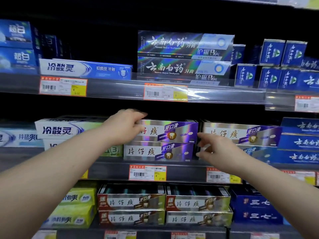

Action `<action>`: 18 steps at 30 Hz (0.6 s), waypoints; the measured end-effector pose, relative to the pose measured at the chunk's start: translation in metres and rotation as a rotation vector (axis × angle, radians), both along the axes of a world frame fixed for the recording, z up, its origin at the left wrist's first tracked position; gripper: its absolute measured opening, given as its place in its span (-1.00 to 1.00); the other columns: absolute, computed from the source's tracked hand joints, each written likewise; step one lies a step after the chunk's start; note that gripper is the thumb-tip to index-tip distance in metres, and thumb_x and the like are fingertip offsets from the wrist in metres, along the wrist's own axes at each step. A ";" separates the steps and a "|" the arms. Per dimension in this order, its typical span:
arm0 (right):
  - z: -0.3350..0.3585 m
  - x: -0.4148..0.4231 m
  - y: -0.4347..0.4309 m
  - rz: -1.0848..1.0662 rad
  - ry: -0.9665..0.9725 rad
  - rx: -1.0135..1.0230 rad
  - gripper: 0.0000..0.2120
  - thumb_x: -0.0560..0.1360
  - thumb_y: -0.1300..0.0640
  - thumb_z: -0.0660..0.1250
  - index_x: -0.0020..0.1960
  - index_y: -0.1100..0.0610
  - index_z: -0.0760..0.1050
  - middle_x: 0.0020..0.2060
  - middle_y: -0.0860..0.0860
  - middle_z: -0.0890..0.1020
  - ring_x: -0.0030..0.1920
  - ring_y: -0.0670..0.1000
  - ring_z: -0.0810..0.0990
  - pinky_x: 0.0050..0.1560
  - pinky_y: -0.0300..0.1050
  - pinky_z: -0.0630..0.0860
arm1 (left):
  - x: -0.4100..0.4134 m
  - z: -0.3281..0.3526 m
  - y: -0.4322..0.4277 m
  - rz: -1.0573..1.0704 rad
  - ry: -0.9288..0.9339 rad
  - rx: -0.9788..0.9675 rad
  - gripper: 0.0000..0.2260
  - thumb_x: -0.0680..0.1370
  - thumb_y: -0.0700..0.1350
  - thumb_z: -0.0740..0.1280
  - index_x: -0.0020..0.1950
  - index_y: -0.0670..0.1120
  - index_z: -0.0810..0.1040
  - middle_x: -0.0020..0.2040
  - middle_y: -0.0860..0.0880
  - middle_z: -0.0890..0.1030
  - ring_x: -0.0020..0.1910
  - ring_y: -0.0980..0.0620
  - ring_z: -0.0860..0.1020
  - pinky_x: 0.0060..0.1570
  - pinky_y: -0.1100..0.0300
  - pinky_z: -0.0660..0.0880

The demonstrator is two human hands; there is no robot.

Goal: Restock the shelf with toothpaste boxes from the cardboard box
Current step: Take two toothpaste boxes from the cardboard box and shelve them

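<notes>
Gripping the top silver-purple toothpaste box [170,131] by its left end, the left hand [125,126] curls round it; the right hand [214,146] spreads its fingers nearby. Likely light, stiff, slick: hold both ends.

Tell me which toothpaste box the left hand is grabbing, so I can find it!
Look at the middle shelf. Two stacks of shiny silver-and-purple boxes stand side by side there; take the left stack. It is the top box, the only one with the left hand gripping its left end.
</notes>
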State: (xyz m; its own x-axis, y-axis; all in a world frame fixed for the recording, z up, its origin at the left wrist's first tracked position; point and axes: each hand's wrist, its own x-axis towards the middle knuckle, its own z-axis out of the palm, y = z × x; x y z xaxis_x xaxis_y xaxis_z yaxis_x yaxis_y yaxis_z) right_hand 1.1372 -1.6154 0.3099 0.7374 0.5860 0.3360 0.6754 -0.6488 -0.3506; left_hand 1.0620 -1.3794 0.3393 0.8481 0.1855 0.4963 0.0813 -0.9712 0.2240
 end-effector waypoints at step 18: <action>-0.025 -0.006 0.011 0.038 0.103 0.117 -0.62 0.48 0.13 0.29 0.28 -0.04 0.35 0.14 -0.11 0.58 0.12 -0.02 0.55 0.05 -0.13 0.48 | -0.040 -0.068 -0.014 0.222 -0.158 -0.427 -0.68 0.48 -0.10 0.34 0.24 0.00 0.50 0.10 0.01 0.60 0.09 -0.07 0.52 0.11 0.04 0.47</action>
